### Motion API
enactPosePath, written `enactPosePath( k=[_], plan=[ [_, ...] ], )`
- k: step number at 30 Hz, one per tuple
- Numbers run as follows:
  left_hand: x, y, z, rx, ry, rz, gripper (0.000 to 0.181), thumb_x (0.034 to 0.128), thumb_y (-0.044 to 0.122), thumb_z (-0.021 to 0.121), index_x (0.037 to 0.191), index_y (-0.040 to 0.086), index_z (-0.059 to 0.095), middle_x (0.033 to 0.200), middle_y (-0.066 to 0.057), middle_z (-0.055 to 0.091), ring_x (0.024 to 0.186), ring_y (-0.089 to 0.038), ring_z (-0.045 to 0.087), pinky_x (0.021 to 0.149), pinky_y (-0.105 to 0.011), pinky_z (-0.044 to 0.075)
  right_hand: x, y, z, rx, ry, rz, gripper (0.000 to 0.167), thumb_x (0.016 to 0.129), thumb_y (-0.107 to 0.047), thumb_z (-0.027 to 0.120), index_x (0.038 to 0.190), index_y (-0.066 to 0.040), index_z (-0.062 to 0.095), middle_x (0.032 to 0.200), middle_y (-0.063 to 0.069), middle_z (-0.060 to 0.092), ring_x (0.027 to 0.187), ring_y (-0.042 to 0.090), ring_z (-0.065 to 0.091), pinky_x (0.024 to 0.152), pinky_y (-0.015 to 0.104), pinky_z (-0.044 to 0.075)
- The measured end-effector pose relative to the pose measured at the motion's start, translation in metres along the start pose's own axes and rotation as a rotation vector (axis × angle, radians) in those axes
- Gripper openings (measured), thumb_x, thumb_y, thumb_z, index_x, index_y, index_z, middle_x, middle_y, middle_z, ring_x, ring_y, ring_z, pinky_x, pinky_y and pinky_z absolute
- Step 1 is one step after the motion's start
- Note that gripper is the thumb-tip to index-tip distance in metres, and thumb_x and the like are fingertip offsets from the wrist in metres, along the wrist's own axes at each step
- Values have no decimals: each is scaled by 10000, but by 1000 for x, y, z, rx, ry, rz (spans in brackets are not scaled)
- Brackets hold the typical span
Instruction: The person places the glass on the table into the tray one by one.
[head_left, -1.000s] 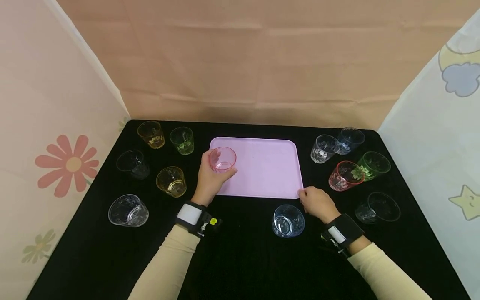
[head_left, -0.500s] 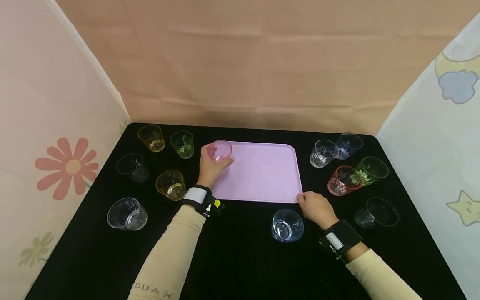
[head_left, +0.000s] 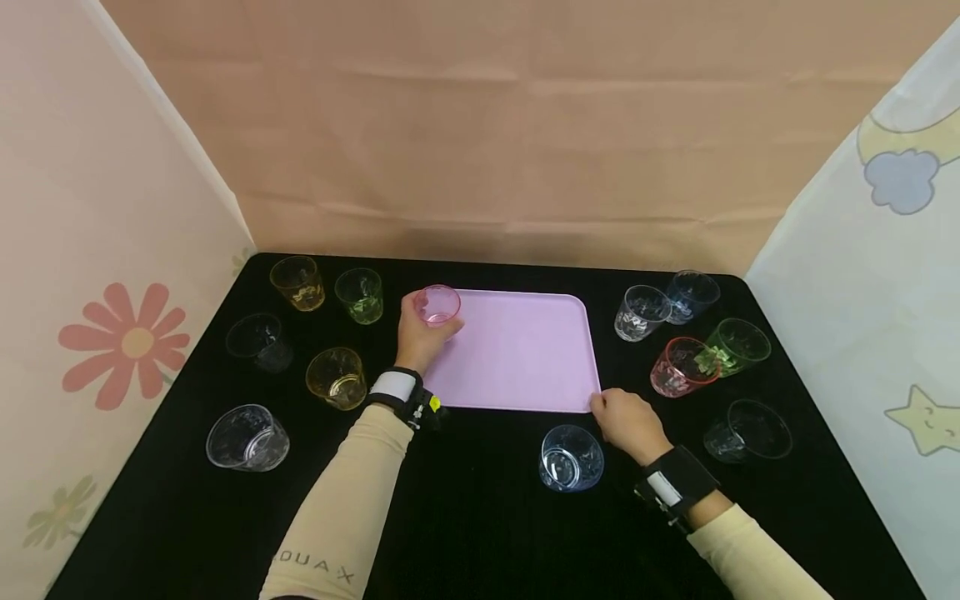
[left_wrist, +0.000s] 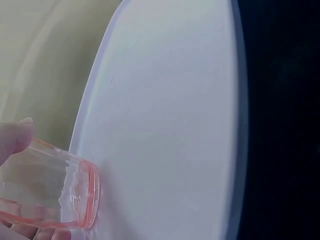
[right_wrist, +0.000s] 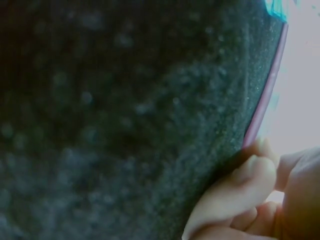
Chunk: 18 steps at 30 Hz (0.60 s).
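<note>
My left hand [head_left: 422, 337] grips a pink transparent glass [head_left: 437, 308] over the far left corner of the pink tray [head_left: 517, 354]. In the left wrist view the thumb and fingers curl round the glass [left_wrist: 50, 190], and its base is at the tray surface [left_wrist: 160, 125]; I cannot tell whether it touches. At the tray's near right corner, my right hand [head_left: 630, 423] pinches the edge. The right wrist view shows thumb and fingers on the tray rim [right_wrist: 267, 92]. A blue glass [head_left: 571, 460] stands just left of the right wrist, in front of the tray.
To the left stand yellow glasses [head_left: 337, 380], a green glass [head_left: 360, 298], a dark glass [head_left: 260, 343] and a clear glass [head_left: 248, 440]. On the right are a clear glass [head_left: 641, 314], a red-rimmed glass [head_left: 678, 368], a green glass [head_left: 738, 346] and others. Walls enclose the black table [head_left: 465, 533].
My left hand has moved the pink glass slightly left and farther back, down to the tray's far left corner. My right hand stays at the tray corner; the head view has tilted slightly.
</note>
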<state>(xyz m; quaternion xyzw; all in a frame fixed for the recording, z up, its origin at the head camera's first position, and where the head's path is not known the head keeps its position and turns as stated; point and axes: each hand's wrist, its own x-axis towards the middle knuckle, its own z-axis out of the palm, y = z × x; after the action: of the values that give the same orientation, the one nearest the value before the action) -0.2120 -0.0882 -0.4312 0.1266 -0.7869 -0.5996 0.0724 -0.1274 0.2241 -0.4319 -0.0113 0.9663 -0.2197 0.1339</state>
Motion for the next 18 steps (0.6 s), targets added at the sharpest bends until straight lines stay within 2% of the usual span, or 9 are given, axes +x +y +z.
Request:
enactPosePath(
  k=[6,13,18],
  plan=[
    [5,-1,-2,60,-2,7,826,792,133,861,1460,53,382,1459,-187,452,1366,-332,421,1140,-476,388,-2,-2,1,5,-1,7,396,1039,-214,425,688,-93,561,567,23,547,498,184,512,485,318,373],
    [9,3,-5,163,16,-44,843,776,240,883,1482,132,436,1433,-210,412,1360,-370,323,1095,-543,394,-1,-2,0,7,-18,14,393,1041,-213,426,696,-90,569,573,27,549,503,185,517,495,319,377],
    [13,2,-5,166,30,-68,852,767,266,894,1488,164,451,1416,-204,419,1350,-365,336,1087,-538,398,1,-2,1,3,-20,14,401,1042,-218,418,691,-93,567,575,24,550,505,182,517,496,316,377]
  ],
)
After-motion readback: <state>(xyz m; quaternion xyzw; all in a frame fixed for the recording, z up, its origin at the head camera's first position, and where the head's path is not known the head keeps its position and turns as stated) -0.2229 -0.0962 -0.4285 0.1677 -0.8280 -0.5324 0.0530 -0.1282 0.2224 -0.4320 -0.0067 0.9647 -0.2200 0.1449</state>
